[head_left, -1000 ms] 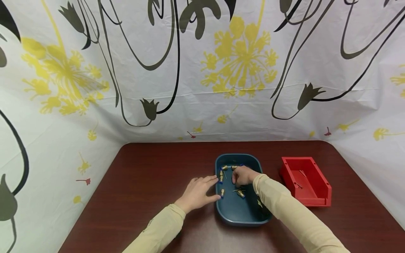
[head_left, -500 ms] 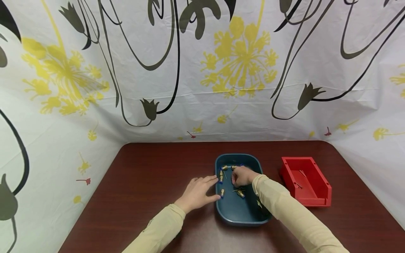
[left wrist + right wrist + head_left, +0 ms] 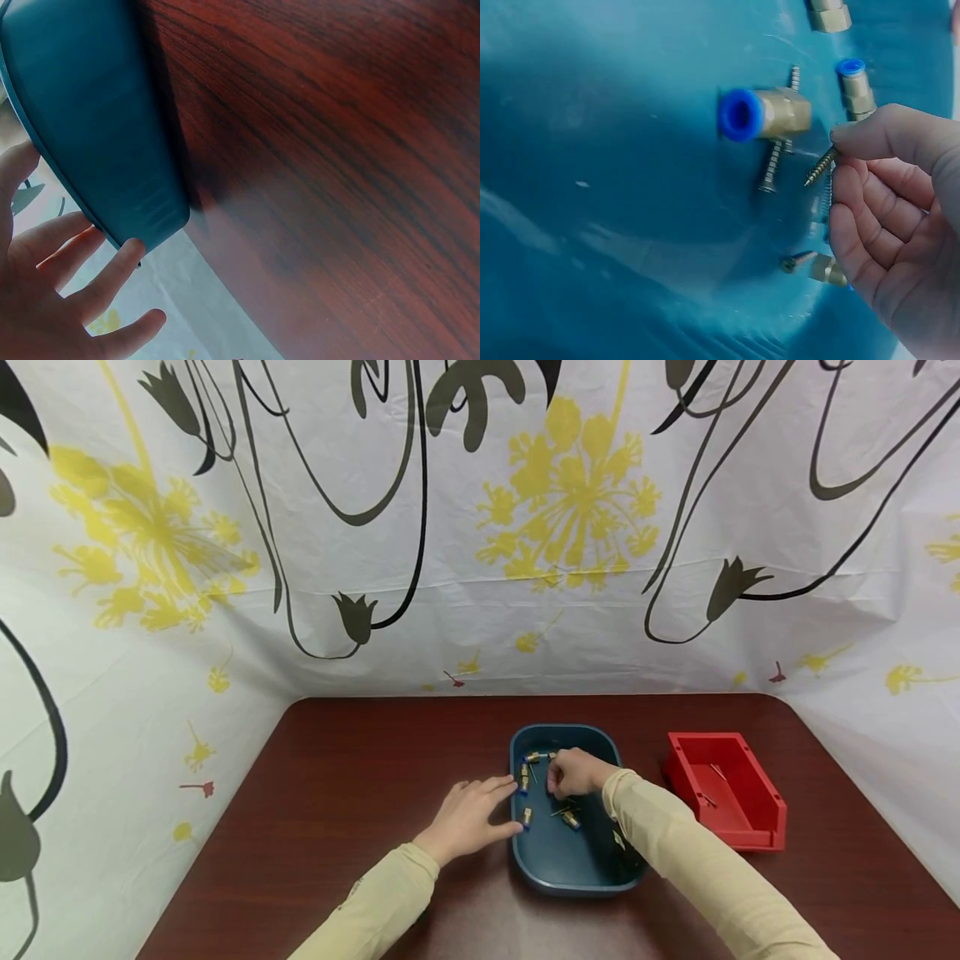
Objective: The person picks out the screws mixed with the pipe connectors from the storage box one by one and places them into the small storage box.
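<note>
My right hand is inside a dark blue plastic tray. In the right wrist view, a brass-coloured screw is pinched between its thumb and index finger, point sticking out. Close by lies a brass fitting with a blue collar, resting across another screw. Several more fittings are scattered in the tray, one brass fitting partly behind the thumb. My left hand is at the tray's left side, fingers spread and touching the rim; the left wrist view shows its fingertips on the tray's edge.
A red plastic bin stands right of the tray, with a few thin screws inside. Both containers sit on a dark wooden table. Behind hangs a white patterned cloth.
My right hand has risen slightly and shifted a little toward the tray's far end, now covering more of a fitting there. The left hand and both containers stay in place.
</note>
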Demonstrator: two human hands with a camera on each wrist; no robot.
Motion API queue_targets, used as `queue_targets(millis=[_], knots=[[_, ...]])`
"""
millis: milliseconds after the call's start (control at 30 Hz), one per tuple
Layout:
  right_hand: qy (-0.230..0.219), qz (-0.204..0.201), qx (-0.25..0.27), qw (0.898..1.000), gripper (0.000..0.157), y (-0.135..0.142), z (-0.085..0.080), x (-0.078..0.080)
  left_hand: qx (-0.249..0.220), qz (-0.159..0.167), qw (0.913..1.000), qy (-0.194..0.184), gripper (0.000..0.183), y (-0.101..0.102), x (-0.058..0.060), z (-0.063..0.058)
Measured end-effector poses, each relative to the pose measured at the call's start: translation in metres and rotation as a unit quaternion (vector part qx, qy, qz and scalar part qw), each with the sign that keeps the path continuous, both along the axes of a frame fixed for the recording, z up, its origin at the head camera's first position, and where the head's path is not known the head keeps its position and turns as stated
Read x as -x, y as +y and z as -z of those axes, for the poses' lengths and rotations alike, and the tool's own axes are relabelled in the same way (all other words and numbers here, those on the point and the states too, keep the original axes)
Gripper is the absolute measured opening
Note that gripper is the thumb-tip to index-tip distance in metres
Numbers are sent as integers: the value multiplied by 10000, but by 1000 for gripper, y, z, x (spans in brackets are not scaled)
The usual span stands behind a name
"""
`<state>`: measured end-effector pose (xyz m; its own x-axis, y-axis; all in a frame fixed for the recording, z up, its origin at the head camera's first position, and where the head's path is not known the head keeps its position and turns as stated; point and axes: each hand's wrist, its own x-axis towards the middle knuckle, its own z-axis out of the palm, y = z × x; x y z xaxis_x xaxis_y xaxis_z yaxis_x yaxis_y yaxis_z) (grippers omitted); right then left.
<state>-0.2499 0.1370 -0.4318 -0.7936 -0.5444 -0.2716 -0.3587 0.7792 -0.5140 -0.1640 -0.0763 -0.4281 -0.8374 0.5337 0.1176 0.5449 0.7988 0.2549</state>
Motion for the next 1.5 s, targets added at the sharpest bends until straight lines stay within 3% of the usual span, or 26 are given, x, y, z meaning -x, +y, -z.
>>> queue_targets(millis=[367, 800, 1067, 1267, 1500], knots=[[167, -482, 285, 9983, 6, 11, -29, 2, -35, -50, 9999, -96, 60, 0, 1, -2], [280, -690, 517, 9959, 8, 21, -51, -1, 6, -51, 10000, -66, 61, 0, 1, -1], [258, -758, 705, 9943, 12, 35, -60, -3, -41, -35, 9999, -87, 60, 1, 0, -1], [502, -801, 654, 9934, 12, 47, -68, -1, -3, -39, 10000, -45, 60, 1, 0, -1], [476, -609, 639, 9950, 9, 65, -79, -3, -2, -10, 10000, -1, 60, 0, -1, -1]])
